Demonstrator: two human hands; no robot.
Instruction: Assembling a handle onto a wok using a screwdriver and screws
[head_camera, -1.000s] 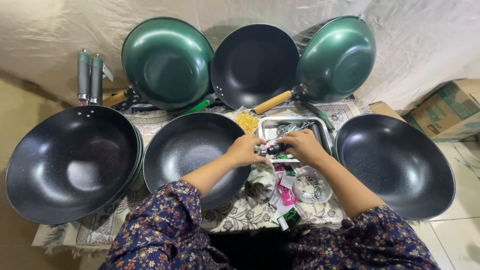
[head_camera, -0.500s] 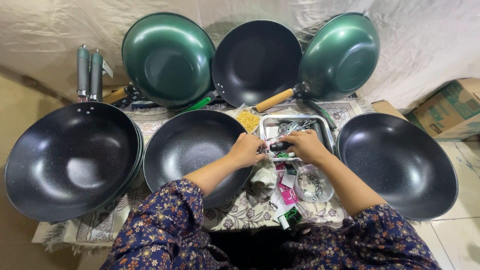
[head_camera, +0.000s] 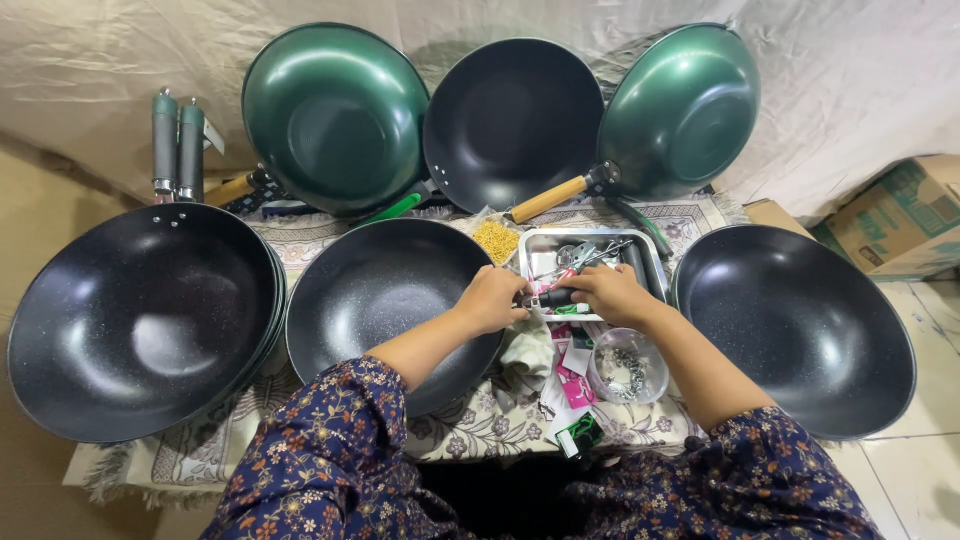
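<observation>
A short black-handled tool (head_camera: 556, 297) lies between the two hands at the near-left rim of a shallow rectangular metal tray (head_camera: 652, 262), its long axis running left to right. The right hand (head_camera: 612, 294) is closed around the handle; the left hand (head_camera: 492, 300) is curled at the other end, its grasp hidden. Just left sits a dark speckled handleless wok (head_camera: 380, 300) on a patterned floor mat (head_camera: 470, 425). More dark and green woks ring them, against a draped beige cloth (head_camera: 840, 90).

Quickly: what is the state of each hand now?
Left hand: closed at the middle wok rim; contents cannot be told.
Right hand: closed on a dark tool handle.
</observation>
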